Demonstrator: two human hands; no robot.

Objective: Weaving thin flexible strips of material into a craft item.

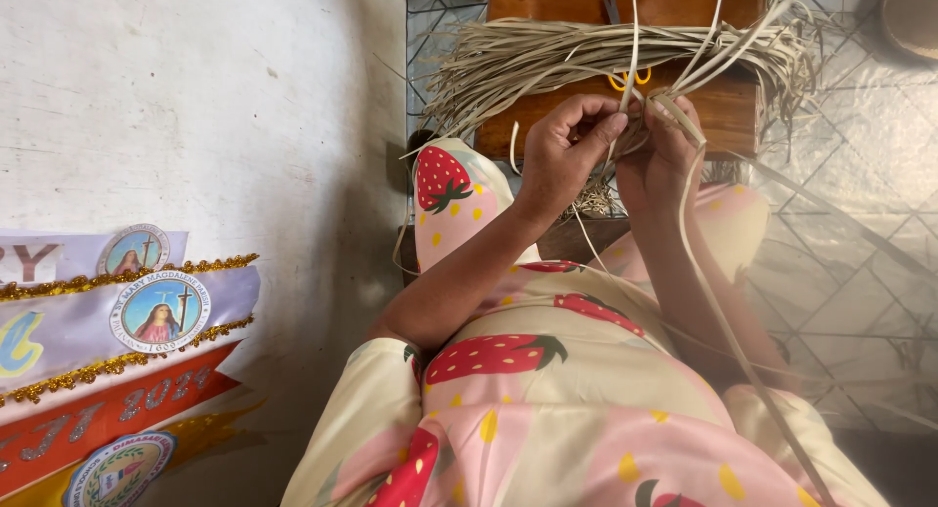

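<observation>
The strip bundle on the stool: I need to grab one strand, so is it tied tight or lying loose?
Loose. The bundle of dried strips sprawls across the wooden stool, ends fanned out; no tie is visible.

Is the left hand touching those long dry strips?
Touching: in the head view, the left hand pinches the dry strips between its fingers.

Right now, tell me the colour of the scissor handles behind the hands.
Yellow-orange scissor handles, seen in the head view.
</observation>
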